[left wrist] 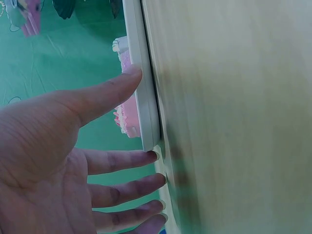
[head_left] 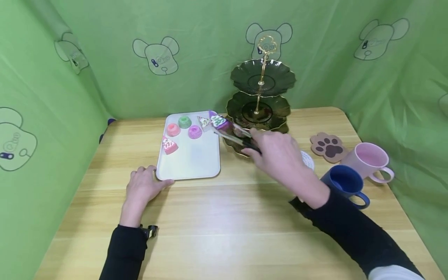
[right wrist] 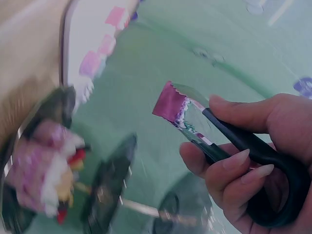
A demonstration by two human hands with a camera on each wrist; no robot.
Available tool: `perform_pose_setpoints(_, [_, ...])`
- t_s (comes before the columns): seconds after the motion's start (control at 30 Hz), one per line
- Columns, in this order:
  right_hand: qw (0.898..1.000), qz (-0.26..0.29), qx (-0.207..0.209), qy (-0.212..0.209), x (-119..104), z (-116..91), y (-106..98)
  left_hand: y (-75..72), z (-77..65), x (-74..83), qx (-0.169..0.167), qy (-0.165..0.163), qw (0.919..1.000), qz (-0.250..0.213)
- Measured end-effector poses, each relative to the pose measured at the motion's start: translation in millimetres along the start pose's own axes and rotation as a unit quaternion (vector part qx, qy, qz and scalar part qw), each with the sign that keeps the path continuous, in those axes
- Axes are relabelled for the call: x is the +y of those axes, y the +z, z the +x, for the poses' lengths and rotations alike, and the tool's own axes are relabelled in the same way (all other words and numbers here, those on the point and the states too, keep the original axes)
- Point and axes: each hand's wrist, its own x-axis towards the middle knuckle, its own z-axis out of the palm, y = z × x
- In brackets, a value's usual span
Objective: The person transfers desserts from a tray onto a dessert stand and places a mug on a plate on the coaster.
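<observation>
My right hand [head_left: 280, 153] grips black-handled tongs [right wrist: 234, 134], which pinch a purple cake slice [right wrist: 168, 103] in mid-air. In the head view this slice is between the white tray [head_left: 190, 165] and the tiered stand [head_left: 263, 77]. At the tray's near left corner my left hand [head_left: 141, 186] rests, fingers spread and thumb along the rim. On the tray are a pink cake slice [head_left: 169, 145], a pale slice [head_left: 204, 123], and green [head_left: 184, 122], pink [head_left: 173, 129] and purple [head_left: 195, 132] ring cakes. Pink-purple cake pieces [right wrist: 34, 168] sit on the stand's lowest tier, partly hidden in the head view.
Right of the stand lie a brown paw-print coaster [head_left: 327, 147] and a white round item [head_left: 308, 160], half covered by my wrist. A pink mug [head_left: 367, 157] and a blue mug [head_left: 344, 181] stand by my right forearm. Green cloth [head_left: 206, 46] encloses the wooden table [head_left: 210, 217].
</observation>
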Motion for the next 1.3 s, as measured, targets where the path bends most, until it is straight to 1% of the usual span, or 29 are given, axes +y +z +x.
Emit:
perform_pose_setpoints(0.17, [1.000,-0.012,0.017,0.013,30,-14,-17,2.0,1.1,-0.4,-0.003,0.000,1.0000,0.002])
perform_pose_setpoints(0.37, [0.998,-0.032,0.000,0.051,59,-28,-28,0.7,1.8,0.5,-0.003,-0.001,1.0000,0.008])
perform_pose_setpoints(0.4, [0.998,-0.033,-0.005,0.055,63,-29,-29,0.5,1.8,0.7,-0.005,-0.002,0.9999,0.010])
perform_pose_setpoints(0.5, [0.998,-0.040,-0.001,0.054,73,-33,-31,0.0,2.1,0.8,-0.005,-0.005,0.9999,0.014])
perform_pose_setpoints(0.67, [0.996,-0.063,0.034,0.047,86,-36,-29,0.2,2.8,0.3,0.001,-0.004,0.9998,0.021])
perform_pose_setpoints(0.73, [0.995,-0.071,0.047,0.043,91,-34,-26,1.0,2.7,0.6,0.002,-0.002,0.9998,0.022])
perform_pose_setpoints(0.8, [0.995,-0.073,0.051,0.043,96,-30,-23,2.3,2.4,1.4,0.001,0.000,0.9998,0.022])
perform_pose_setpoints(1.0, [0.995,-0.070,0.041,0.049,111,-8,-12,3.1,0.6,2.8,0.002,0.002,0.9997,0.024])
perform_pose_setpoints(1.1, [0.995,-0.075,0.027,0.054,116,3,-8,2.5,0.2,2.9,0.010,0.002,0.9997,0.024])
perform_pose_setpoints(1.3, [0.993,-0.074,-0.031,0.081,120,21,-3,2.7,-0.2,2.2,0.013,0.001,0.9997,0.022])
